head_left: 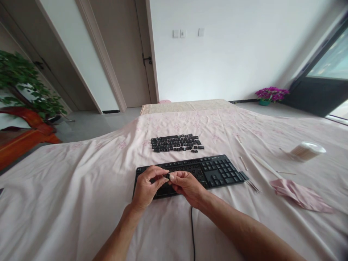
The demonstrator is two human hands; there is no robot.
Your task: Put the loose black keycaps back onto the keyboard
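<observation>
My left hand [148, 185] and my right hand [187, 185] meet over a black computer keyboard [220, 171]. Between their fingertips they pinch a small black keycap [168, 176], partly covered by the fingers. Much of the keyboard's letter area is bare of caps, while the number pad on the right still carries its keys. Beyond the keyboard, several loose keycaps [174, 143] lie in rough rows on the cloth. A black cable [193, 232] runs from under my right hand toward me.
A pale pink cloth [81, 181] covers the surface, with folds. To the right are a keycap puller-like tool with wires [251, 184], a cotton swab [244, 163], a white-handled brush [265, 165], a pink rag [300, 194] and a clear tub of swabs [308, 150].
</observation>
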